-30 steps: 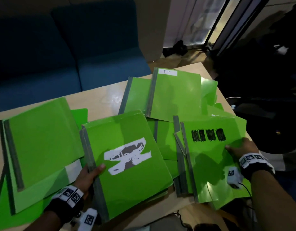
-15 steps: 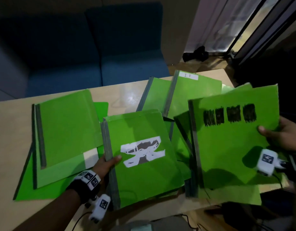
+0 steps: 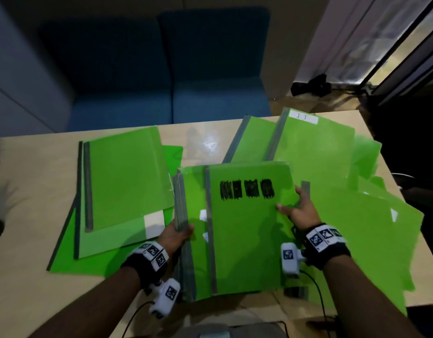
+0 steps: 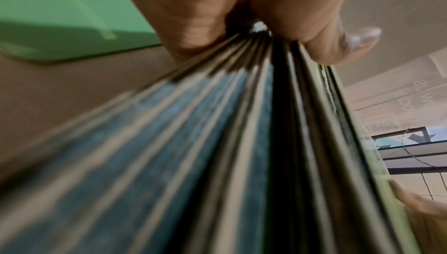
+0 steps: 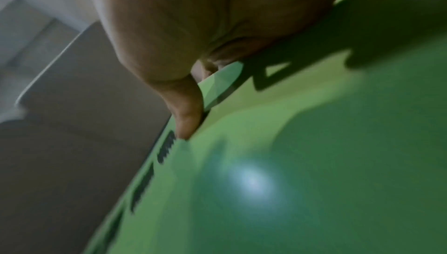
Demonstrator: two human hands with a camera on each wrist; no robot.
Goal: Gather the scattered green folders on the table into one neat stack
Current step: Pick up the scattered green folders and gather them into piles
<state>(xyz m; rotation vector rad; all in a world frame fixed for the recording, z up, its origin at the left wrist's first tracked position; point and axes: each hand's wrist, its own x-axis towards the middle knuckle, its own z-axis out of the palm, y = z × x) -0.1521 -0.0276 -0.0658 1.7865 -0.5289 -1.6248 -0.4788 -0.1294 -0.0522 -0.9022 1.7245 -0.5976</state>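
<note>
A green folder with black scribbled marks [image 3: 247, 230] lies on top of a stack of green folders [image 3: 193, 211] at the table's near middle. My right hand [image 3: 298, 211] pinches that folder's right edge, thumb on top [image 5: 186, 120]. The stack's grey spine side is gripped by my left hand [image 3: 176, 236], thumb over the bundled edges [image 4: 321, 34]. More green folders lie at the left [image 3: 122, 181], at the back right with a white label [image 3: 310, 152], and loose at the right [image 3: 366, 235].
The folders lie on a light wooden table [image 3: 34, 191]. A blue sofa [image 3: 161, 76] stands behind it. Glass doors [image 3: 403, 45] are at the far right, with a dark object on the floor [image 3: 310, 85]. Cables hang off the near edge.
My right hand has carried the scribbled folder leftward from the right side and laid it over the stack in my left hand, covering the folder with the white patch.
</note>
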